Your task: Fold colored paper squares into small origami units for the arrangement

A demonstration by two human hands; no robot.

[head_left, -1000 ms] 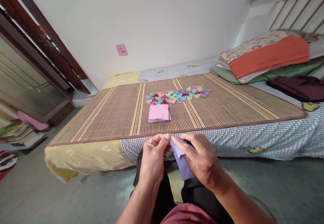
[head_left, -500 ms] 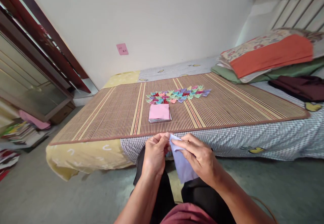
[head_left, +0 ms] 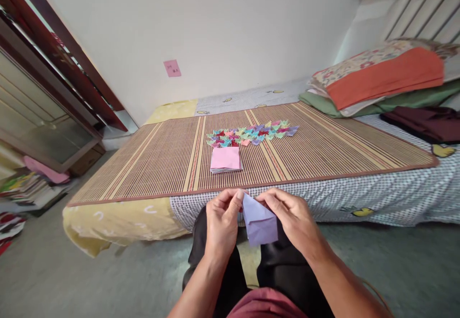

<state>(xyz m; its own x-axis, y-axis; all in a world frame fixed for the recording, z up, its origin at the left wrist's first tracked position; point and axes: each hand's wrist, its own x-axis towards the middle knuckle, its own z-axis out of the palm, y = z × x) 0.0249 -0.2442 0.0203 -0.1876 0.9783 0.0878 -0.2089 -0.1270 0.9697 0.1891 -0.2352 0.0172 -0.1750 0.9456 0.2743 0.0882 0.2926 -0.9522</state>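
Between my hands, above my lap, is a sheet of purple paper point(head_left: 261, 227), partly folded with a triangular flap at its top. My left hand point(head_left: 225, 212) pinches the upper left corner between thumb and fingers. My right hand point(head_left: 285, 207) is closed at the paper's upper right edge, thumb and fingers along it. In front of me on the striped mat lies a stack of square paper point(head_left: 225, 158) with a pink sheet on top. Just behind the stack stand rows of small folded paper pieces point(head_left: 251, 133) in several colours.
A striped woven mat point(head_left: 154, 159) covers most of the bed. At the right are folded bedding point(head_left: 384, 80) and a dark folded cloth point(head_left: 420, 123). A pink note point(head_left: 172, 68) is on the wall. Books point(head_left: 25, 188) are piled at the left.
The purple paper has turned, and a creased triangular flap now lies across its upper part. My right hand has shifted from over the paper to its right edge. My left hand keeps its pinch.
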